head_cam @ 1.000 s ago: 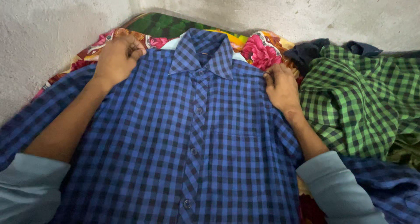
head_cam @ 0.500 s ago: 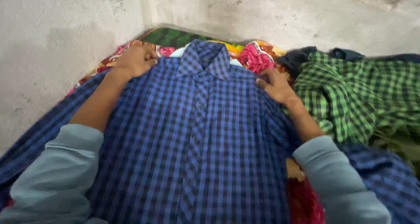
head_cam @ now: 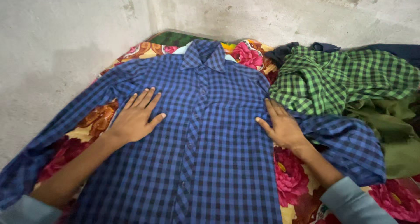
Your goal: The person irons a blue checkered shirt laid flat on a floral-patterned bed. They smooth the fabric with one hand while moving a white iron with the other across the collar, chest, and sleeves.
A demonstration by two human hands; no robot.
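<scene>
Head view, looking down: blue checked shirt spread flat, front up, buttoned, collar at the far end near the wall. It lies on a floral blanket in red, orange and yellow. Left hand lies palm down on the shirt's left chest area, fingers open and spread, gripping nothing. Right hand lies palm down at the shirt's right edge, fingers open and together, flat on the cloth, gripping nothing. Shirt's left sleeve runs out toward the near left; right sleeve bunches just right of the right hand. Green checked shirt crumpled at far right, touching the blue shirt's right shoulder. Olive cloth to its near side. Dark garment behind, against the wall.
</scene>
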